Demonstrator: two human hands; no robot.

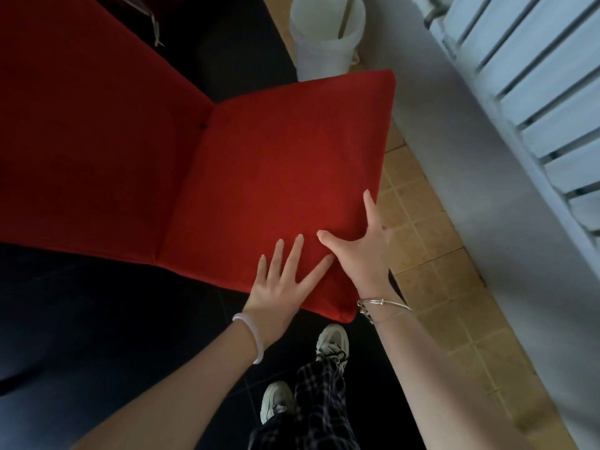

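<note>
Left hand lies flat, fingers fanned out, palm pressing the near corner of the red cushion. Right hand clamps the cushion's right edge: thumb on top, index straight along the rim (other fingers hidden from me). I read the cushion as a thick rectangular pad of matte woven fabric, seamed to a second panel on the left, above tan floor tiles. Round white plastic bucket behind it; ribbed white radiator to the right.
</note>
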